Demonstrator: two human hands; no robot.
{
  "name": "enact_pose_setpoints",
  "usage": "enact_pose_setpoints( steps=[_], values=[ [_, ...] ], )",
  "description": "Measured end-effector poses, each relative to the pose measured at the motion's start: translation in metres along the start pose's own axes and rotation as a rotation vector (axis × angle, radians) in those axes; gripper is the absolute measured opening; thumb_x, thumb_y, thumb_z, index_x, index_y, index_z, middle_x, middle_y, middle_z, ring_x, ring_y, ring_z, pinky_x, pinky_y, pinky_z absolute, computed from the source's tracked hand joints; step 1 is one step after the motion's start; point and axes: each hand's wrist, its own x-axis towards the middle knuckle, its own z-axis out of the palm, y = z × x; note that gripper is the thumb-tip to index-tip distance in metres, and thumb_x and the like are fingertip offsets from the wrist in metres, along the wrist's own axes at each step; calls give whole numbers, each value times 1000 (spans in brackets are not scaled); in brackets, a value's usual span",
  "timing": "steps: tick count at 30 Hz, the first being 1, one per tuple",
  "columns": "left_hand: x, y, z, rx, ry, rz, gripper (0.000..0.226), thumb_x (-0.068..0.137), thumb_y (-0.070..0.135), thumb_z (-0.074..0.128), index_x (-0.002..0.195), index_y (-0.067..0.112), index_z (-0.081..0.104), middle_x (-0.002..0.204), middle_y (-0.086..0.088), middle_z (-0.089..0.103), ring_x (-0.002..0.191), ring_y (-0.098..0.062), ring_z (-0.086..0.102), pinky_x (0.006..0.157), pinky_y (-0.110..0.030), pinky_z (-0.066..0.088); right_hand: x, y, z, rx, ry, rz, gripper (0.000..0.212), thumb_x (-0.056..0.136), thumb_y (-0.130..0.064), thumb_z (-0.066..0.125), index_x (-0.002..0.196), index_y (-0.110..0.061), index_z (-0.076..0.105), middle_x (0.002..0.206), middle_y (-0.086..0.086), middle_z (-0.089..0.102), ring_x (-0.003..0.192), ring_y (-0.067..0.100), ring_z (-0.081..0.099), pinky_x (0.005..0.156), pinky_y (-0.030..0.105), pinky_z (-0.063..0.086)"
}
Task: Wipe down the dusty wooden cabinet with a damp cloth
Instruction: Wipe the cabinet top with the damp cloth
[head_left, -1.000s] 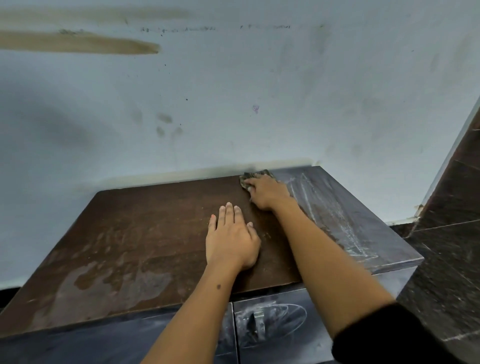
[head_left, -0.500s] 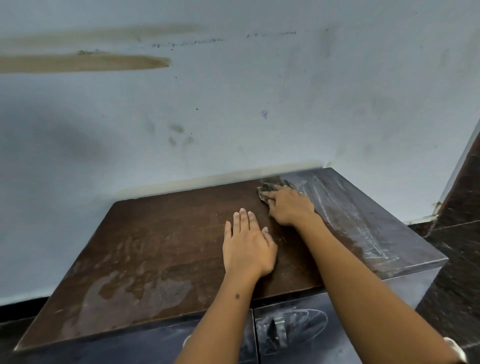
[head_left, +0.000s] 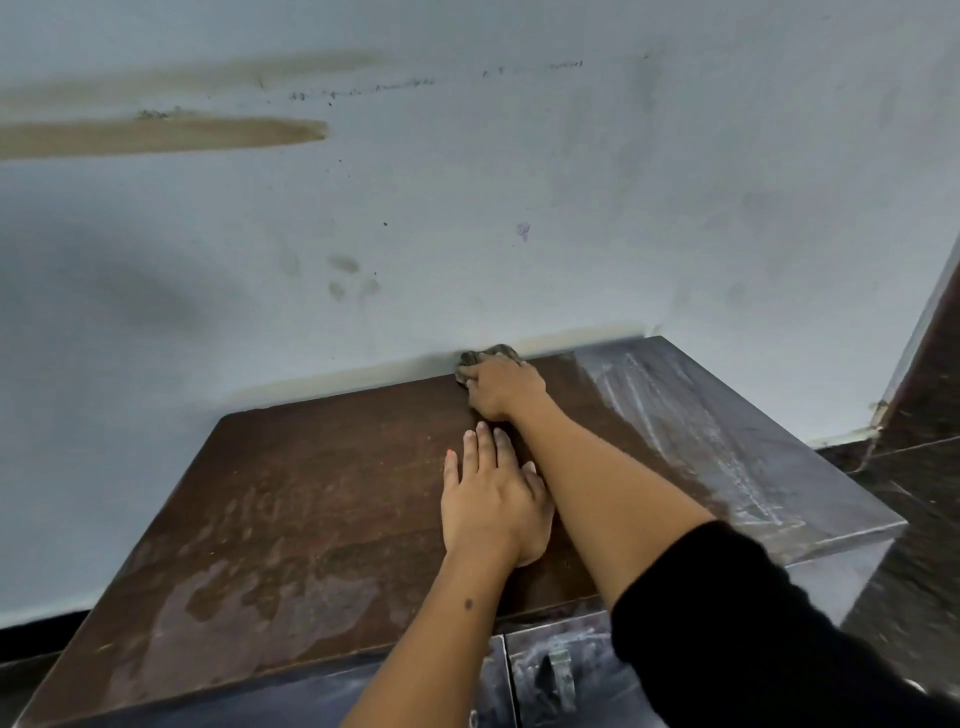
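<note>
The wooden cabinet (head_left: 311, 493) stands against the wall, its top dark brown and damp on the left and middle. A grey dusty strip (head_left: 727, 447) covers its right side. My right hand (head_left: 506, 387) presses a crumpled grey-green cloth (head_left: 485, 358) onto the top at the back edge, right against the wall. Most of the cloth is hidden under the fingers. My left hand (head_left: 493, 504) lies flat on the top, palm down, fingers together, holding nothing.
A stained pale wall (head_left: 467, 208) rises directly behind the cabinet. Dusty cabinet doors with a metal handle (head_left: 561, 675) face me below the top. Dark tiled floor (head_left: 924, 499) lies to the right of the cabinet.
My right hand has pushed the cloth back to the wall edge and slightly left. The left hand stays flat in the same place on the top.
</note>
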Motion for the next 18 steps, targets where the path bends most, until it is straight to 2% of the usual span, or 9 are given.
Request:
enact_pose_setpoints(
  steps=[4, 8, 12, 18],
  values=[
    [1, 1, 2, -18, 3, -14, 58, 100, 37, 10, 150, 10, -1, 159, -5, -8, 145, -18, -10, 119, -38, -4, -4, 42, -13, 2, -7, 39, 41, 99, -29, 33, 139, -35, 45, 150, 5, 35, 134, 27, 37, 110, 42, 29],
    [4, -1, 6, 13, 3, -22, 59, 99, 39, 8, 150, 12, -2, 158, -5, -9, 146, -19, -10, 118, -38, -5, -6, 91, -24, -21, 8, 160, 42, 100, -28, 33, 141, -32, 41, 153, 5, 31, 139, 27, 28, 114, 44, 23],
    [4, 0, 6, 21, 13, -24, 59, 99, 39, 9, 150, 12, -1, 159, -5, -7, 146, -19, -8, 118, -38, -4, -6, 93, -23, -74, 6, 200, 44, 100, -26, 31, 144, -31, 37, 154, 6, 28, 142, 25, 22, 116, 43, 15],
    [4, 0, 4, -15, 20, -14, 58, 99, 37, 13, 151, 11, 4, 159, -6, -2, 146, -18, -4, 118, -38, -1, -51, 95, -25, -17, 24, 146, 44, 100, -30, 31, 143, -32, 38, 155, 3, 26, 142, 24, 25, 116, 42, 12]
  ],
)
